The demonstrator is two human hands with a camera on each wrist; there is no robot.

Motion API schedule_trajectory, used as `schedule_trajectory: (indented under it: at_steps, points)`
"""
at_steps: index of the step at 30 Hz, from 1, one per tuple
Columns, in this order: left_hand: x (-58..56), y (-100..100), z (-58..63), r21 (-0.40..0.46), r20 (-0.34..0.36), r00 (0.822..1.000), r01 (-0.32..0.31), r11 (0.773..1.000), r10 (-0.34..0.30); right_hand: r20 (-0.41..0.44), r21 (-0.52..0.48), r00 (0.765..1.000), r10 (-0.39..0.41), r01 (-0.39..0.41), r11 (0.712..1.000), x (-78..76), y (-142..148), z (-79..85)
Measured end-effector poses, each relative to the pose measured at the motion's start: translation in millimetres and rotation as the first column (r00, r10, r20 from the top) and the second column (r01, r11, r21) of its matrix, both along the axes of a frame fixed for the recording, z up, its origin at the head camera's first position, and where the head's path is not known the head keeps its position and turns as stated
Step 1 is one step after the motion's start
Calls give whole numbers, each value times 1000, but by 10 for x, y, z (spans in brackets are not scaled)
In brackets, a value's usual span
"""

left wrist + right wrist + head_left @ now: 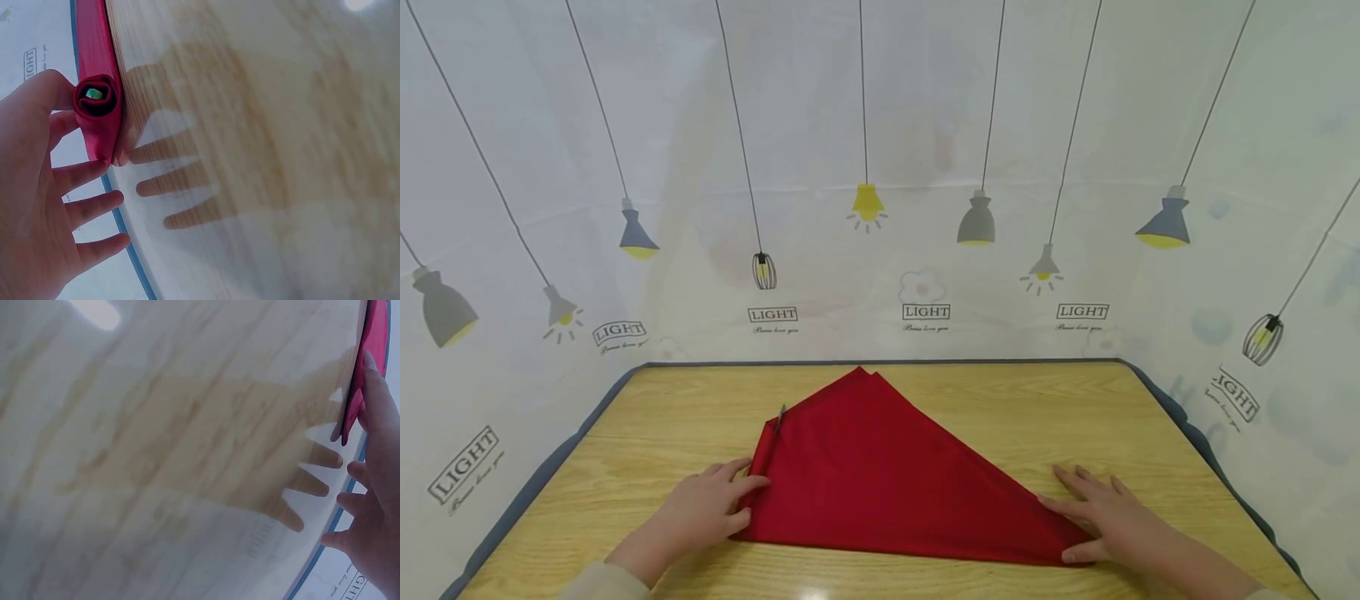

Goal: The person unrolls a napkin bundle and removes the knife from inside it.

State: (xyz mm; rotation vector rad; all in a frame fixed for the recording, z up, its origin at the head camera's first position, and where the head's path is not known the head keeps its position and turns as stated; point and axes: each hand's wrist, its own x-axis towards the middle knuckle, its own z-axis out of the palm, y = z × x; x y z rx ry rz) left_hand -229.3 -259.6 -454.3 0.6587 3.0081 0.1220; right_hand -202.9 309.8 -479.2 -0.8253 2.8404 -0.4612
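Observation:
A red cloth [880, 475] lies on the table as a folded, roughly triangular shape, its peak at the far side. Its left edge is rolled up. From the roll's far end sticks a thin dark pointed thing [782, 414], and at its near end a small green tip [94, 94] shows inside the coil. My left hand [707, 504] rests against the roll, thumb and forefinger touching it, the other fingers spread. My right hand [1108, 517] lies at the cloth's right corner, thumb and forefinger on it, the remaining fingers spread beside it.
The wooden table [685, 417] has a blue border at its back and sides. A pale curtain [820, 125] printed with hanging lamps and lettering surrounds it on three sides. Hand shadows or reflections fall on the glossy tabletop in both wrist views.

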Motion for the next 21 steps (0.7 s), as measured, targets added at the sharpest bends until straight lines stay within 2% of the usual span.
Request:
schedule_trajectory:
  at_steps: [9,15,21]
  points:
    - [-8,-31,-19,5,-13,1000,19,1000,-19,19,-17,1000,1,-1,1000,3,24,14]
    - [-46,-51,-55,12,-32,999,-2,1000,2,22,-8,1000,-1,1,1000,19,68,17]
    - [-60,-78,-96,3,-13,1000,-24,1000,24,2,5,1000,10,-10,1000,19,99,16]
